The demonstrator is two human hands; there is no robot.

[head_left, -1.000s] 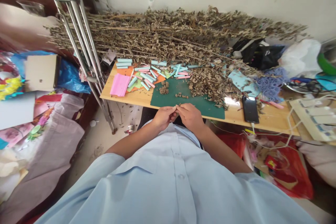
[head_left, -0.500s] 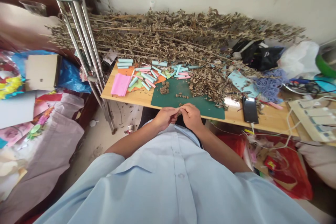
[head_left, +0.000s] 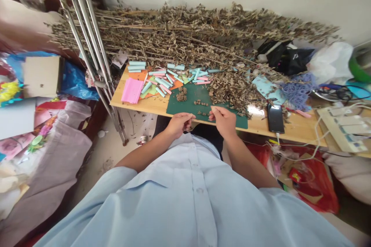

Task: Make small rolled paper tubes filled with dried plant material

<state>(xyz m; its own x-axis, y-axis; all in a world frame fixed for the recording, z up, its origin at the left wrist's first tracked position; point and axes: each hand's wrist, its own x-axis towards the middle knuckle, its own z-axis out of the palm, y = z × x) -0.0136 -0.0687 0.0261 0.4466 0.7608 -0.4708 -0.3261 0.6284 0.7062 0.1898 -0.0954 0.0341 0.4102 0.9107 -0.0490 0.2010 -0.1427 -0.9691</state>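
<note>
**Two short rows of brown lumps (head_left: 198, 102) on green mat (head_left: 188, 107)**

Left hand (head_left: 177, 124): near edge of mat, fingers curled; cannot tell whether tips meet or grip anything. Right hand (head_left: 225, 121): apart from left, over near part of mat, just beside the nearer row; fingers bent towards thumb, gap and contents too small to tell. Larger brown clump (head_left: 181, 94) on mat, left of rows. Dry leaf heap (head_left: 228, 89) covers part of mat at right. Mat lies on wooden counter (head_left: 158, 107); phone (head_left: 275, 119) farther right.
</note>
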